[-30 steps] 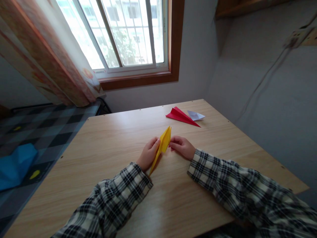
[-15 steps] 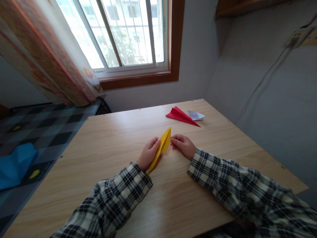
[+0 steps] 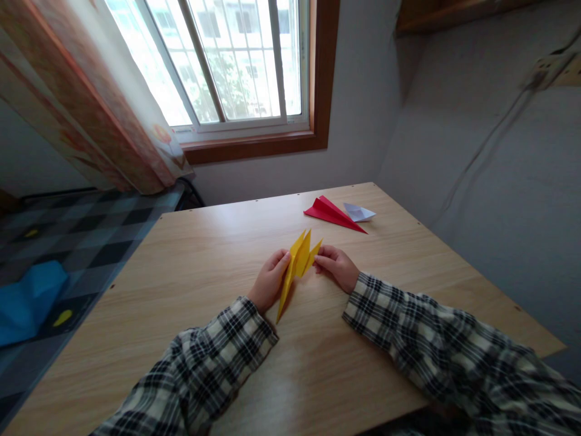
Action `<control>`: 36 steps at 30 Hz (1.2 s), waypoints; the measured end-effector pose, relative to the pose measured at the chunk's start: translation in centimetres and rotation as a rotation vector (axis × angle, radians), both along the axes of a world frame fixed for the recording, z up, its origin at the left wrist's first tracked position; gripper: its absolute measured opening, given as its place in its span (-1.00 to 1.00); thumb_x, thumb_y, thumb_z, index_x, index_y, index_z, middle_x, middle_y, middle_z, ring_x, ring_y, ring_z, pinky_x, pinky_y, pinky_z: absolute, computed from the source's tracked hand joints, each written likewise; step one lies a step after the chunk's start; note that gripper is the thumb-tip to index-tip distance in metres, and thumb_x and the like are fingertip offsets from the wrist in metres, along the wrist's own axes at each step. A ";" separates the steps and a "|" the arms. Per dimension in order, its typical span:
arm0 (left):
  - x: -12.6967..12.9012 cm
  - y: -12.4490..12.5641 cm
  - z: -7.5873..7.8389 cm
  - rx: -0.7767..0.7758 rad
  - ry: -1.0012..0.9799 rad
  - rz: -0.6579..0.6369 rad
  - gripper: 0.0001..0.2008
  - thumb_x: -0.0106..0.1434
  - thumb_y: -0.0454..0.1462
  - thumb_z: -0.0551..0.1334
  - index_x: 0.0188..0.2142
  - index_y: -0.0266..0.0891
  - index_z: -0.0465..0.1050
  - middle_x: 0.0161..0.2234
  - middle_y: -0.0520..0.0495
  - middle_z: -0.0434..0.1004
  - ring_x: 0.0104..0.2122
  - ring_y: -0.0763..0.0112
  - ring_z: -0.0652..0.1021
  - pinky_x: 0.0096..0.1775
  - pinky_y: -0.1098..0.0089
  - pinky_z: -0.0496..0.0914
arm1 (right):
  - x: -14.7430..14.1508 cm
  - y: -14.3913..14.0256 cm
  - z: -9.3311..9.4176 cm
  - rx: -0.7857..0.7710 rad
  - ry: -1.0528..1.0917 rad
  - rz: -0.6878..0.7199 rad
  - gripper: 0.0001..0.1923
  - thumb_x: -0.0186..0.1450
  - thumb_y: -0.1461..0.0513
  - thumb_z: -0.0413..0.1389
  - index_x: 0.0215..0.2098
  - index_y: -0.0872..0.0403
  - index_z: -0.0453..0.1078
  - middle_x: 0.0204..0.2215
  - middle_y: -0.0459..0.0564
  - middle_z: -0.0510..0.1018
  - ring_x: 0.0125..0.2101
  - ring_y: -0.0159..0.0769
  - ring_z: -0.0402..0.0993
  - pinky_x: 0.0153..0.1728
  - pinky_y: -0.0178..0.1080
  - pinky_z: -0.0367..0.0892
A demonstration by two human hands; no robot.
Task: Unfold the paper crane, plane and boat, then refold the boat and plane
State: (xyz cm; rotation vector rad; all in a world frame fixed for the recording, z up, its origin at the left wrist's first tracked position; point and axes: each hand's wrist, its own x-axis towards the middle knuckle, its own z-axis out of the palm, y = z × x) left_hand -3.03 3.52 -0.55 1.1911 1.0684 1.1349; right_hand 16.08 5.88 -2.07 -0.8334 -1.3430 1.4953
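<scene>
head view: the left hand pinches the body of a yellow paper plane standing on edge on the wooden table, its nose toward the person. the right hand grips the far wing flap with its fingertips, and the flaps fan apart. the step looks like opening the wings. next, both wings likely need levelling evenly, with a light pull so the creases hold. a red paper plane and a white folded paper lie well beyond.

Yellow plane: matt paper, crisp creases. Table: smooth wood-grain laminate (slight sheen). Sleeves: soft plaid cloth.
</scene>
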 end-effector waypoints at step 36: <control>0.0 0.1 0.5 -0.105 -0.146 0.161 -0.68 0.20 -0.01 0.26 -0.24 -0.13 0.24 -0.53 0.19 0.31 -0.65 0.55 0.35 -0.60 0.51 0.24 | 0.5 0.3 0.1 0.012 -0.118 0.174 -0.47 0.22 -0.18 0.16 -0.57 0.10 0.41 -0.64 -0.09 0.45 -0.58 -0.39 0.34 -0.46 -0.30 0.27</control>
